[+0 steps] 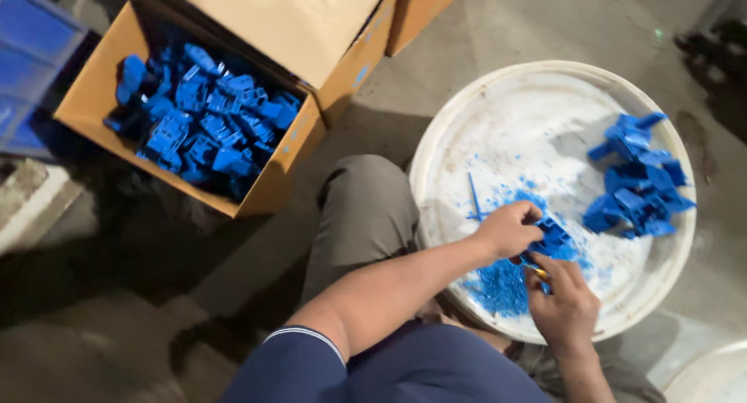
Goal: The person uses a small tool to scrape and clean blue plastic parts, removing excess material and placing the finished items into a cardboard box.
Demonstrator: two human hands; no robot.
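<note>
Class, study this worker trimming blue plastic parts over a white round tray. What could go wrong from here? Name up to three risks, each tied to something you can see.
1. The right hand works a small tool close to the left hand gripping the blue part; a slip could cut fingers.
2. Blue shavings heaped near the tray rim may spill onto the floor.
3. The loose pile of parts could topple.

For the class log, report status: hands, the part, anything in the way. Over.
Left hand grips blue part over white tub. Right hand holds small tool at the part. Shavings beneath, part pile clear to the side.
</note>
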